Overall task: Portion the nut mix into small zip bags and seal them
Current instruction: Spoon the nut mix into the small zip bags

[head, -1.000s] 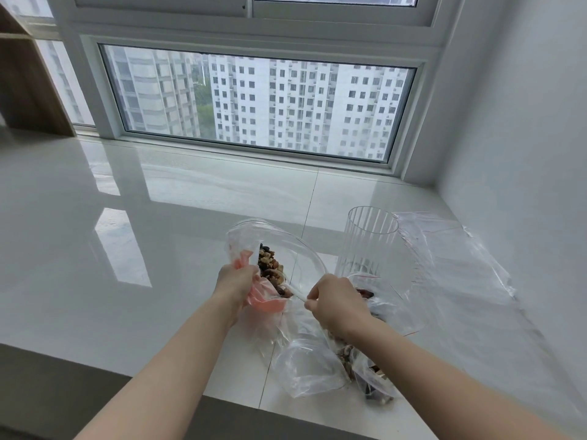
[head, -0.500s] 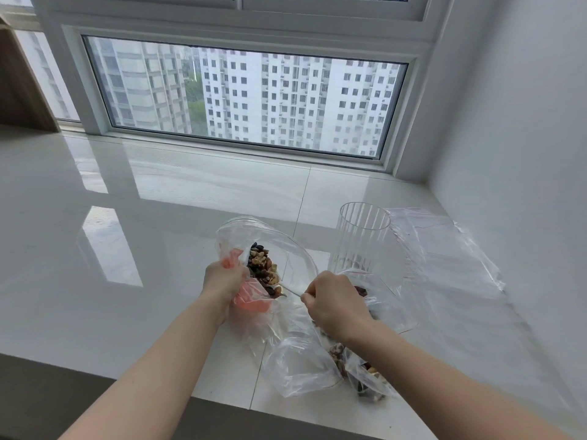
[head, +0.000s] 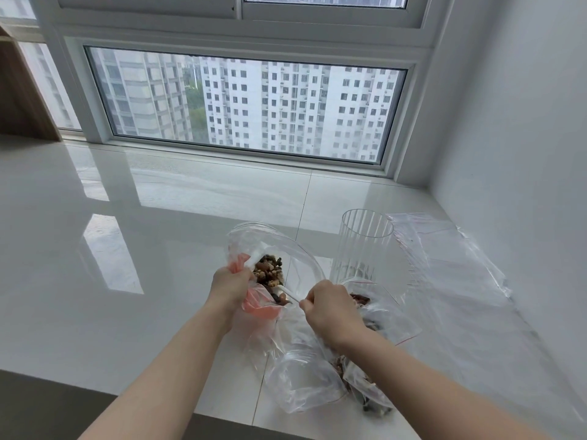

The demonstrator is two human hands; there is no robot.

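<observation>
Nut mix [head: 268,272]: a brown heap inside the big clear bag [head: 273,249], at about 11 o'clock from the middle of the head view.
Big clear bag: its mouth is open and faces up and to the right.
Left hand [head: 229,285]: fingers curled tight round the bag's edge, holding it up off the bench [head: 111,249].
Right hand [head: 330,308]: fingers closed round the handle of a white spoon [head: 287,293].
Spoon: it points to 10 o'clock, with its tip at the bottom of the heap.
Key link: the nuts lie at 10 o'clock from the right hand, in line with the spoon. The right hand is the one that I think will scoop.
Small zip bags [head: 365,385]: they lie at 5 o'clock, under the right wrist, some with nuts in them.
Clear cup [head: 362,246]: it stands up at 1 o'clock.
Flat bags [head: 451,268]: they lie at 3 o'clock, by the wall.
</observation>
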